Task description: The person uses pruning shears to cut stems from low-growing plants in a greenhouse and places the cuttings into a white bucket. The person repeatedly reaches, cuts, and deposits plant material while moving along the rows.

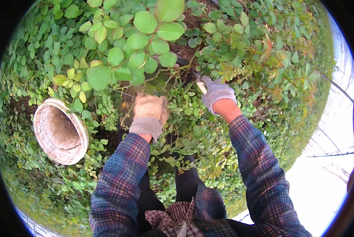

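My left hand (150,111), in a pale, soiled work glove, is closed in a fist among the stems of leafy rose bushes. Its fingers point down and away, so whatever lies inside them is hidden. A thin wire (122,92) runs to the knuckles and shows again on the other side. My right hand (219,93), in a greyish knit glove, grips the pale handle (201,87) of a hand tool, probably pruning shears. The tool's dark head reaches in beside a thorny green cane (191,62); its blades cannot be made out.
To the left, a dirty white plastic bucket (60,133) tilts among the foliage, its mouth facing me. A leafy rose shoot (148,44) rises close to the camera. Dense bushes (283,118) surround my dark-trousered legs (187,180). Bright sheeting with thin ribs (328,133) stands at the right.
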Tool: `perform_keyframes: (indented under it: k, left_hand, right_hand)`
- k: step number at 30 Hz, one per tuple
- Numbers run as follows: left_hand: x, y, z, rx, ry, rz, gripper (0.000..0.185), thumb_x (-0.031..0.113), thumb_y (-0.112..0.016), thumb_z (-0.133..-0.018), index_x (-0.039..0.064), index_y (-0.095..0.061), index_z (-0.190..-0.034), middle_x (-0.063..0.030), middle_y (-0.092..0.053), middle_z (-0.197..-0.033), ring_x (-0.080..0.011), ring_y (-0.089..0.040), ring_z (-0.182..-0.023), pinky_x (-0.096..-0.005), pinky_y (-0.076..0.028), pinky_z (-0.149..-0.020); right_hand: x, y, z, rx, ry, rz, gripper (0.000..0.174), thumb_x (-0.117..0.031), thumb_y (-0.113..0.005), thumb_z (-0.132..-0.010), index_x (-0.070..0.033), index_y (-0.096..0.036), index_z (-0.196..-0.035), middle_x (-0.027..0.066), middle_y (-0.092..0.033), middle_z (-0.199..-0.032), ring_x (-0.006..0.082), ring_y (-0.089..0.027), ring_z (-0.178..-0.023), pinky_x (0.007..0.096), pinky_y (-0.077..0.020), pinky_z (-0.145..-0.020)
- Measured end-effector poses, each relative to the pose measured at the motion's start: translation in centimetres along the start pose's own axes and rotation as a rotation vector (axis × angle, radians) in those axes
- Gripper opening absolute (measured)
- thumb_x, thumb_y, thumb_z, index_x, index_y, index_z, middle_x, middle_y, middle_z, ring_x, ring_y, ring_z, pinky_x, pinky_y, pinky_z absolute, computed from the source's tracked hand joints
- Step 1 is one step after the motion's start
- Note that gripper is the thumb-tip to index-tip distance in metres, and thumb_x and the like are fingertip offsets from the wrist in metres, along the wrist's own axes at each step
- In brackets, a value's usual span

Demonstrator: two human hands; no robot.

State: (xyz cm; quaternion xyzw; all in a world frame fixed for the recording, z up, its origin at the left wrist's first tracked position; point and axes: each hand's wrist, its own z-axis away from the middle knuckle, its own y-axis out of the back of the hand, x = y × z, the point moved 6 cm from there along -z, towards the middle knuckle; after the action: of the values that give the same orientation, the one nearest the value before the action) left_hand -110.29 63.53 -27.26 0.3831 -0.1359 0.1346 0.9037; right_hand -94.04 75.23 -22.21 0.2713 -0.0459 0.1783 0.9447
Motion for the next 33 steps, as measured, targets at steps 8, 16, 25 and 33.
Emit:
perform_keyframes:
  k: [8,16,25,33]
  left_hand:
    - [0.1,0.0,0.6,0.148,-0.035,0.064,0.021,0.037,-0.069,-0.082,0.018,-0.072,-0.089,-0.0085,-0.072,-0.082,-0.0283,-0.07,-0.087,-0.0451,-0.043,-0.104]
    - [-0.3,-0.6,0.2,0.195,-0.037,0.148,0.019,0.037,-0.07,-0.082,0.019,-0.072,-0.088,-0.0072,-0.071,-0.078,-0.0269,-0.069,-0.088,-0.0463,-0.039,-0.11]
    - [-0.4,-0.7,0.3,0.156,-0.054,0.178,0.015,0.028,-0.063,-0.082,0.018,-0.071,-0.091,-0.0061,-0.071,-0.083,-0.0263,-0.068,-0.092,-0.0461,-0.037,-0.11]
    - [-0.3,-0.7,0.0,0.158,-0.044,0.182,0.014,0.028,-0.066,-0.078,0.022,-0.072,-0.089,-0.0053,-0.071,-0.08,-0.0254,-0.068,-0.088,-0.045,-0.042,-0.106]
  right_hand:
    - [-1.0,-0.2,-3.3,0.071,0.104,0.191,0.048,-0.014,-0.063,-0.088,-0.016,-0.055,-0.135,0.0182,-0.065,-0.123,0.0362,-0.063,-0.117,0.0492,-0.0507,-0.093]
    - [1.9,-2.7,-4.8,0.015,-0.004,-0.153,0.037,-0.023,-0.056,-0.096,-0.013,-0.055,-0.132,0.0212,-0.069,-0.117,0.0416,-0.066,-0.108,0.0494,-0.0515,-0.088]
    - [0.5,1.3,-1.8,-0.037,-0.027,0.074,0.052,-0.037,-0.058,-0.09,-0.014,-0.056,-0.136,0.0172,-0.066,-0.127,0.0382,-0.063,-0.116,0.048,-0.0508,-0.095]
    - [0.5,0.8,-3.2,-0.079,-0.014,0.226,0.047,-0.032,-0.059,-0.088,-0.01,-0.063,-0.129,0.0156,-0.065,-0.131,0.0367,-0.062,-0.12,0.0472,-0.0498,-0.099]
